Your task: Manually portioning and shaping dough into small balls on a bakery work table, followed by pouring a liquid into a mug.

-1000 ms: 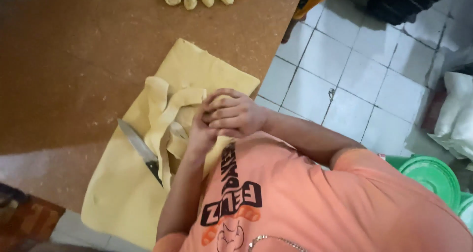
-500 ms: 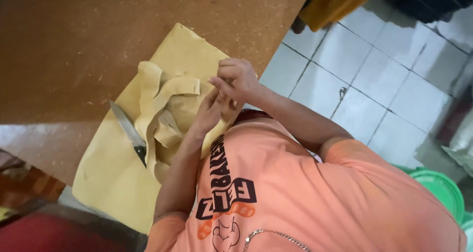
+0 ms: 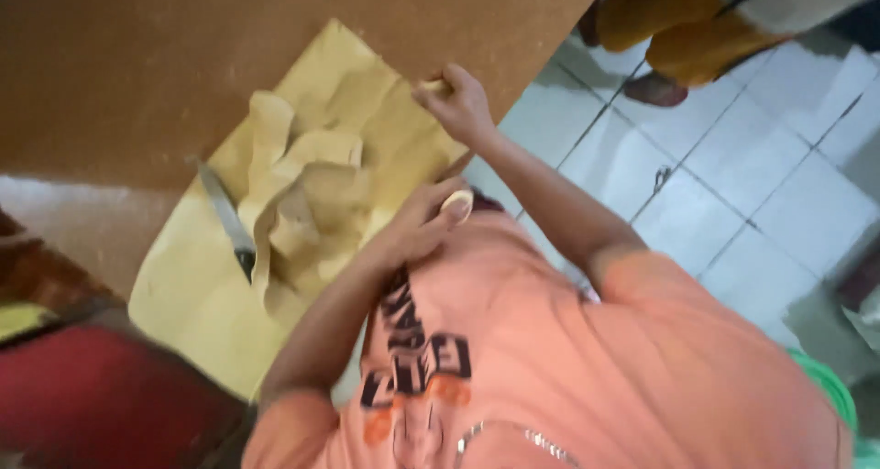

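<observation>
At the table edge, the R hand is curled shut around a small pale dough piece; only the end of that piece shows past the fingers. The hand sits over the far corner of the large flat pale-yellow dough sheet, approx. where the sheet meets the brown speckled tabletop.

The L hand is nearer the body, just off the sheet's near edge. Its fingertips are closed on a small round pale dough lump, held up against the orange printed T-shirt. The two hands are apart, not touching.

Sheet layout:
- The sheet lies flat, w/ one corner overhanging the table edge.
- A loose pile of cut dough strips rests on its centre, folded and overlapping.
- A steel-bladed knife with a dark handle lies flat on the sheet, just beside the strips on the side away from the hands. No hand touches it.

Surroundings:
- White tiled floor runs alongside the table.
- A second person's legs in mustard-yellow cloth stand at the far end; no hands of theirs are in view.
- A green plastic rim shows behind the shoulder.
- A blurred red object sits below the table edge; kind can't be told.
</observation>
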